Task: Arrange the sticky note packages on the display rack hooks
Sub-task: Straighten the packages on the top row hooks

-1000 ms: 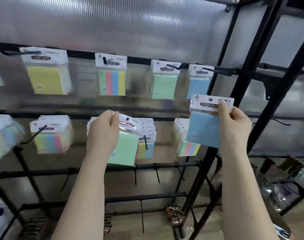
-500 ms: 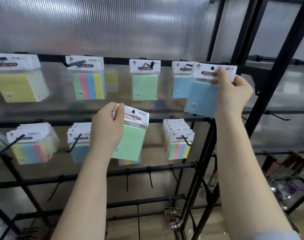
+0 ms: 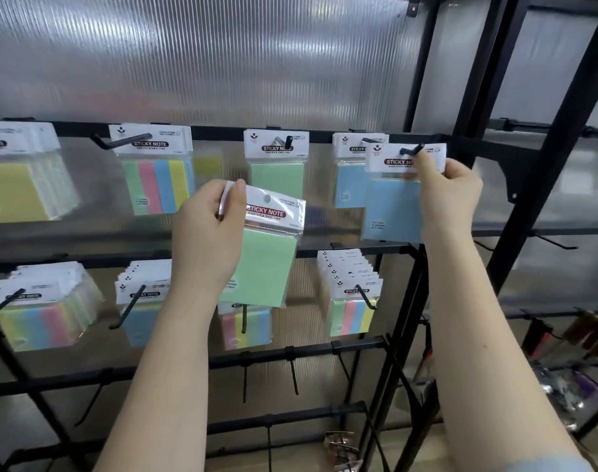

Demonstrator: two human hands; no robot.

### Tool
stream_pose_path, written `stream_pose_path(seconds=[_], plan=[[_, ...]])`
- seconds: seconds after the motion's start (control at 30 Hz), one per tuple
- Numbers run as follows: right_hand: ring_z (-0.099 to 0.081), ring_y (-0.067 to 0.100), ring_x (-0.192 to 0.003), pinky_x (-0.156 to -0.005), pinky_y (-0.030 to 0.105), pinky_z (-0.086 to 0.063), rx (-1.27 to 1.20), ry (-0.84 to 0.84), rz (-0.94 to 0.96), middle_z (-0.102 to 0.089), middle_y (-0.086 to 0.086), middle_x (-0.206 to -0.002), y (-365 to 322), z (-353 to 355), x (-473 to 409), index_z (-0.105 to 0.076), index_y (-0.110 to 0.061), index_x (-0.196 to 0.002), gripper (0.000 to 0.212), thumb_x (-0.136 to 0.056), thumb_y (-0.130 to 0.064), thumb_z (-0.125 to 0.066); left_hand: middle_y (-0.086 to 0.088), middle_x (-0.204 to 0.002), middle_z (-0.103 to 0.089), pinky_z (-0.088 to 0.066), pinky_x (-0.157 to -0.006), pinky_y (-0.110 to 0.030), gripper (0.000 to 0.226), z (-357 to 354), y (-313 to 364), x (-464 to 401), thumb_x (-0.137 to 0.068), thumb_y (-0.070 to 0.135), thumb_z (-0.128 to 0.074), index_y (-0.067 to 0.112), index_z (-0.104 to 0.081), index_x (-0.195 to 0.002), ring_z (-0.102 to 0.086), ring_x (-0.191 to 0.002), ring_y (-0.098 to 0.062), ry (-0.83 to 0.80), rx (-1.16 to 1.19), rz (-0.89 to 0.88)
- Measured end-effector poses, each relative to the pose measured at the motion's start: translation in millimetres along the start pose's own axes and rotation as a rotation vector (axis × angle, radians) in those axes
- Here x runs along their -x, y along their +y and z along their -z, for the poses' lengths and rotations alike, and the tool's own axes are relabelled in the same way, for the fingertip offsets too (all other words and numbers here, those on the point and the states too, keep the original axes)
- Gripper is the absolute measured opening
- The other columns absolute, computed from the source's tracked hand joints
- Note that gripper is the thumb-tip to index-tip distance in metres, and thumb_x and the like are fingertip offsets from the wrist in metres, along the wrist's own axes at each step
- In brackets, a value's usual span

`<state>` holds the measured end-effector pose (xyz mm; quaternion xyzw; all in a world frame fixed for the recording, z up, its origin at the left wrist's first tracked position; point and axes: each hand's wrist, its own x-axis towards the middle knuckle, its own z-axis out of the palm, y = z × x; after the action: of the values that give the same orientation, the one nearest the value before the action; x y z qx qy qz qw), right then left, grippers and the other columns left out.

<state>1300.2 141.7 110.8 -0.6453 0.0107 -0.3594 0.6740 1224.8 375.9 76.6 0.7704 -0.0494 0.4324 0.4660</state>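
My right hand (image 3: pixel 450 195) pinches the white header of a blue sticky note package (image 3: pixel 391 209) at the top-right hook (image 3: pixel 411 150), whose black tip pokes through the header's hole. Another blue package (image 3: pixel 348 185) hangs on that hook behind it. My left hand (image 3: pixel 207 233) grips a green sticky note package (image 3: pixel 267 264) by its header's left corner, tilted, in front of the rack between the two rows. Above it a green package (image 3: pixel 276 172) hangs on its own hook.
The black rack's top bar (image 3: pixel 215 132) also carries a striped pack (image 3: pixel 156 185) and yellow packs (image 3: pixel 15 189). The lower row holds striped packs (image 3: pixel 352 301) and blue packs (image 3: pixel 139 321). Bare hooks (image 3: pixel 293 376) stick out lower down. A black upright post (image 3: pixel 549 165) stands to the right.
My right hand raised the blue package up and left onto the top-right hook. My left hand lifted the green package higher, away from the lower row.
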Motion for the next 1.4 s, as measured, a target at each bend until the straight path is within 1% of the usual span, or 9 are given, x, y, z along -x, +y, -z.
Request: stream_pose_path(seconds=[0.1,0.27,0.4,0.57,0.7,0.9,1.03,1.27,1.4], plan=[[-0.038,0.008,-0.053,-0.051,0.022,-0.031,0.025,-0.01,-0.013,-0.055,-0.006,-0.058,9,-16,-16,-0.062,-0.009,-0.075,0.027,-0.087,-0.034,-0.063,-0.009,-0.081,-0.067,-0.047,-0.064,-0.042,0.038,0,5,-5,-0.098,0.035,-0.043,0.005,-0.062,-0.087,-0.062,-0.076,-0.025,0.014,0.005,-0.022],[-0.051,0.006,-0.063,-0.055,0.021,-0.036,0.043,-0.035,-0.075,-0.065,-0.002,-0.075,27,-45,-47,-0.067,-0.01,-0.079,0.022,-0.086,-0.03,-0.066,-0.008,-0.08,-0.068,-0.05,-0.066,-0.042,0.038,-1,12,-12,-0.098,0.035,-0.046,0.002,-0.062,-0.086,-0.063,-0.077,-0.023,0.006,0.04,-0.044],[-0.057,0.011,-0.068,-0.06,0.02,-0.042,0.015,-0.013,-0.125,-0.06,-0.01,-0.067,34,-64,-63,-0.053,-0.021,-0.064,0.024,-0.081,-0.024,-0.069,0.006,-0.07,-0.065,-0.042,-0.053,-0.018,0.031,-2,16,-17,-0.095,0.033,-0.052,0.009,-0.062,-0.078,-0.057,-0.061,-0.002,-0.001,0.098,-0.069],[-0.054,0.004,-0.07,-0.047,0.003,-0.034,-0.037,0.054,-0.131,-0.057,-0.013,-0.075,36,-76,-67,-0.053,-0.025,-0.073,0.02,-0.076,-0.022,-0.072,0.016,-0.054,-0.056,-0.03,-0.048,-0.009,0.029,-4,24,-20,-0.09,0.029,-0.062,0.026,-0.053,-0.063,-0.046,-0.05,0.004,0.018,0.174,-0.102],[-0.055,0.009,-0.084,-0.069,0.011,-0.037,0.065,0.096,-0.061,-0.058,-0.007,-0.088,41,-76,-60,-0.062,-0.012,-0.101,0.021,-0.081,-0.018,-0.065,0.013,-0.059,-0.06,-0.037,-0.053,-0.015,0.024,-8,28,-25,-0.089,0.03,-0.063,0.023,-0.056,-0.068,-0.05,-0.055,0.003,0.065,0.214,-0.133],[-0.057,0.007,-0.088,-0.07,0.0,-0.039,0.089,0.068,-0.002,-0.063,0.0,-0.106,46,-61,-13,-0.06,-0.008,-0.117,0.033,-0.084,-0.008,-0.057,0.012,-0.063,-0.059,-0.038,-0.051,-0.011,0.026,-21,38,-36,-0.091,0.025,-0.06,0.027,-0.052,-0.066,-0.055,-0.059,0.003,0.139,0.201,-0.191],[-0.05,0.011,-0.122,-0.103,0.025,-0.039,0.076,-0.014,-0.079,-0.056,-0.001,-0.131,52,-55,19,-0.054,-0.013,-0.13,0.043,-0.087,-0.013,-0.058,0.007,-0.065,-0.06,-0.042,-0.054,-0.024,0.024,-28,33,-41,-0.091,0.025,-0.06,0.014,-0.056,-0.071,-0.055,-0.061,-0.006,0.153,0.18,-0.183],[-0.058,0.007,-0.103,-0.092,0.021,-0.044,0.14,-0.106,-0.064,-0.063,-0.006,-0.113,67,-37,52,-0.063,-0.014,-0.118,0.031,-0.087,-0.015,-0.06,0.013,-0.051,-0.042,-0.026,-0.047,-0.016,0.038,-35,21,-43,-0.09,0.027,-0.06,0.026,-0.039,-0.059,-0.041,-0.05,-0.001,0.155,0.115,-0.144],[-0.061,0.008,-0.1,-0.089,0.023,-0.046,0.221,-0.152,-0.085,-0.067,-0.006,-0.104,80,-21,61,-0.066,-0.014,-0.11,0.024,-0.087,-0.013,-0.06,0.01,-0.052,-0.036,-0.024,-0.048,-0.018,0.04,-45,8,-54,-0.092,0.03,-0.058,0.019,-0.036,-0.06,-0.036,-0.049,-0.004,0.133,0.072,-0.077]])
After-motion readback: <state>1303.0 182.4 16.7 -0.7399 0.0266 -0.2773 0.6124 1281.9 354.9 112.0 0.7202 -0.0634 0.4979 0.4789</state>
